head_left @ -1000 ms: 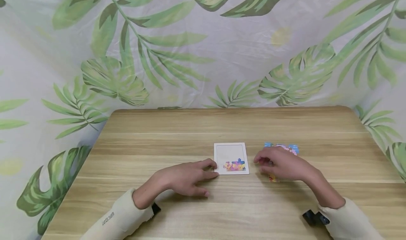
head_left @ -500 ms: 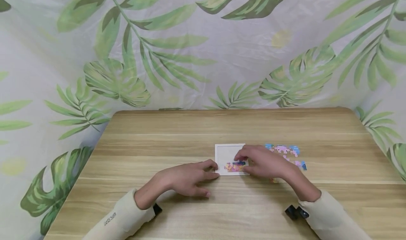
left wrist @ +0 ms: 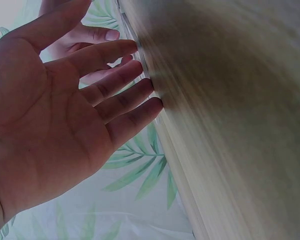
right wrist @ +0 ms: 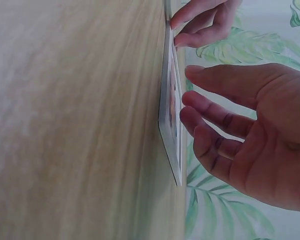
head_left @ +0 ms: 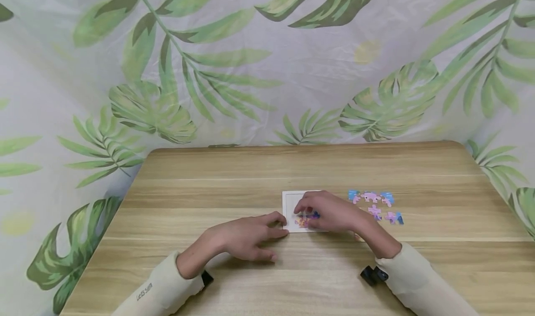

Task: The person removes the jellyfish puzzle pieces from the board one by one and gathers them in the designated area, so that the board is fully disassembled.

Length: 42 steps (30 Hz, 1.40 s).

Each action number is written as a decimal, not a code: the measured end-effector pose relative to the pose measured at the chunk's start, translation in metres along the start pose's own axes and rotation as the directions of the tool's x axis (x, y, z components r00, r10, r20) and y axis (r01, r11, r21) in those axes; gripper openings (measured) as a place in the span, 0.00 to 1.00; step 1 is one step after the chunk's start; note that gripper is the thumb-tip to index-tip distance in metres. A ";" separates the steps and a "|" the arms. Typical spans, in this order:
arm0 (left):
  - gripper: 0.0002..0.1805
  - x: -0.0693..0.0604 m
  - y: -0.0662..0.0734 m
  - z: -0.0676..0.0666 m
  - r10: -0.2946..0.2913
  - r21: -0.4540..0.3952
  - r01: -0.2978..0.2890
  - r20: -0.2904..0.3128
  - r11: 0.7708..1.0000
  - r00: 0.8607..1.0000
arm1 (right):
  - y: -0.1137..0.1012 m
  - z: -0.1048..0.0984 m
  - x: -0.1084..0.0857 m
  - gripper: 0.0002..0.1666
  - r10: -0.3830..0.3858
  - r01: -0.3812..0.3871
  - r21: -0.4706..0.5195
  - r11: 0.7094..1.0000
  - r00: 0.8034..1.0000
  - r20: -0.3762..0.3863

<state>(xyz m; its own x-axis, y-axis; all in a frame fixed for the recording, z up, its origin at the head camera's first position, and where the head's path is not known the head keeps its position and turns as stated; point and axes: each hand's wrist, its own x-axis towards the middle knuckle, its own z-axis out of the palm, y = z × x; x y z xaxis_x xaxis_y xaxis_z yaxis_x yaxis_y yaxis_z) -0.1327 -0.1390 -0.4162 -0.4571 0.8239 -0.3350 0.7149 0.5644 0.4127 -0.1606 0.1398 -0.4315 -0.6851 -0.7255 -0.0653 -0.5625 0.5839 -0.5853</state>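
Note:
A square white puzzle board point(head_left: 291, 200) lies on the table, with joined pink, yellow and blue jigsaw pieces point(head_left: 302, 221) along its lower part. My left hand point(head_left: 244, 237) lies at the board's left edge, fingertips touching it; in the left wrist view the left hand point(left wrist: 65, 105) has its fingers extended and nothing in the palm. Over the board's right part is my right hand point(head_left: 332, 212), hiding some of the pieces. In the right wrist view the right hand point(right wrist: 250, 120) has loosely bent fingers, thumb apart from them, and no piece shows between them.
Several loose jigsaw pieces point(head_left: 374, 211) in pink and blue lie right of the board. One orange piece point(head_left: 358, 237) is partly hidden by the right wrist. The wooden table point(head_left: 209, 181) ends at a leaf-patterned curtain point(head_left: 251, 88).
My right hand has moved left from the loose pieces to above the board, uncovering those pieces. My left hand has stayed at the board's left edge.

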 end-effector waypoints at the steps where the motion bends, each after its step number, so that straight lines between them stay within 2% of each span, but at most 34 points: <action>1: 0.33 0.000 0.000 0.000 0.001 -0.002 -0.001 -0.001 1.000 1.000 | 0.000 0.000 0.001 0.16 -0.001 0.001 0.007 1.000 1.000 0.008; 9: 0.34 0.000 0.000 0.000 -0.018 -0.004 0.018 0.005 1.000 1.000 | 0.008 0.003 0.008 0.17 -0.059 0.059 0.025 0.998 0.998 0.015; 23: 0.34 0.001 0.000 0.002 -0.018 0.007 0.018 0.011 1.000 1.000 | 0.008 0.010 0.007 0.18 -0.020 0.020 0.049 0.999 1.000 -0.009; 31: 0.34 0.002 0.000 0.003 -0.012 -0.001 0.012 0.010 1.000 1.000 | 0.008 0.012 0.005 0.16 0.022 -0.022 0.005 1.000 1.000 -0.010; 35: 0.34 0.001 0.000 0.003 -0.001 0.006 0.001 0.002 1.000 1.000 | 0.008 0.012 0.005 0.15 0.007 -0.007 -0.008 1.000 1.000 -0.022; 42: 0.34 0.000 0.001 0.001 0.006 -0.001 -0.006 -0.009 1.000 1.000 | 0.009 0.011 0.006 0.15 -0.019 0.023 0.059 0.998 0.998 -0.053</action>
<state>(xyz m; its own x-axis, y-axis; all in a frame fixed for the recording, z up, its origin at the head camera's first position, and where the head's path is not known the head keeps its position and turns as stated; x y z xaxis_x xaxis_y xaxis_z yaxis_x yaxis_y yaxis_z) -0.1315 -0.1383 -0.4163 -0.4575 0.8277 -0.3249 0.7172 0.5595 0.4155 -0.1648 0.1362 -0.4464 -0.6977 -0.7163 -0.0108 -0.5497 0.5449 -0.6332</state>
